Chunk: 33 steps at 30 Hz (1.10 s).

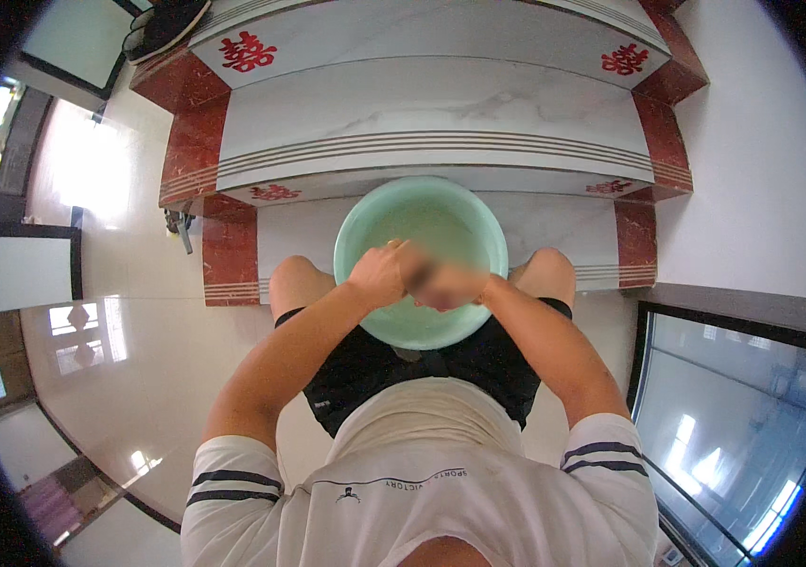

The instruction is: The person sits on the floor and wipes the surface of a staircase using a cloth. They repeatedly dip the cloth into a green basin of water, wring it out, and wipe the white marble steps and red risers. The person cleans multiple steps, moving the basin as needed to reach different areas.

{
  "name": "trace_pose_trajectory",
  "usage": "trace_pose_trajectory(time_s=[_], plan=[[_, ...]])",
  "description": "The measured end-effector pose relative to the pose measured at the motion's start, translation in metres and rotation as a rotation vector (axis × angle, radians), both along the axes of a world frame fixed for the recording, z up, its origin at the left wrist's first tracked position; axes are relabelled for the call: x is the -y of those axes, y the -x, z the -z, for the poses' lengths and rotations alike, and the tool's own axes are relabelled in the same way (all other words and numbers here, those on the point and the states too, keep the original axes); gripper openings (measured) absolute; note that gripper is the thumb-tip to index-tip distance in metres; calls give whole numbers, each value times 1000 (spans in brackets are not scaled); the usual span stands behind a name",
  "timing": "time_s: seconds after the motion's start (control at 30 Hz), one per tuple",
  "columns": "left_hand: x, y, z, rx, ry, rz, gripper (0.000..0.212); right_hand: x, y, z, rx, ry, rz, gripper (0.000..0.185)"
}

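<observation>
A round, pale green basin [420, 191] rests in front of me between my knees, against the tiled steps. My left hand [381, 273] reaches over its left side with the fingers bent. From the right comes my right hand [477, 283], partly lost in a blurred patch. The two hands are close together above the inside of the basin. A small bit of something red [438, 307] shows just under the blur. What lies between the hands cannot be made out, nor whether either hand grips it.
Marble-look steps [438, 96] with red side tiles rise beyond the basin. A dark shoe [165, 28] stands at the upper left. A small object [181, 227] sits on the floor beside the steps. A black-framed glass panel [729, 411] is at the right, below a white wall [743, 177].
</observation>
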<state>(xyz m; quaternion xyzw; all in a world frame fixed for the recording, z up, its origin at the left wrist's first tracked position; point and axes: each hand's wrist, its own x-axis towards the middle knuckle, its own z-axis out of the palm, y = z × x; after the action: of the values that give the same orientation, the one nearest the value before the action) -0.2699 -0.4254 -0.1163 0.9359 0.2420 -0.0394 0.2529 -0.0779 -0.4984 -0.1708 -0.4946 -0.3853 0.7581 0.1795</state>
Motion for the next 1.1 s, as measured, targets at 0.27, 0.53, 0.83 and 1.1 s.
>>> trace_pose_trajectory(time_s=[0.27, 0.53, 0.83, 1.1], plan=[[2, -25, 1, -441, 199, -179, 21, 2, 11, 75, 795, -906, -279, 25], [35, -21, 43, -183, 697, -516, 28, 6, -4, 21, 902, -1112, -398, 31], [20, -22, 14, -182, 357, -423, 26, 18, 9, -11, 1042, -1033, -220, 32], [8, 0, 22, -108, 1026, -500, 22, 16, 2, 13, 866, -1369, -174, 27]])
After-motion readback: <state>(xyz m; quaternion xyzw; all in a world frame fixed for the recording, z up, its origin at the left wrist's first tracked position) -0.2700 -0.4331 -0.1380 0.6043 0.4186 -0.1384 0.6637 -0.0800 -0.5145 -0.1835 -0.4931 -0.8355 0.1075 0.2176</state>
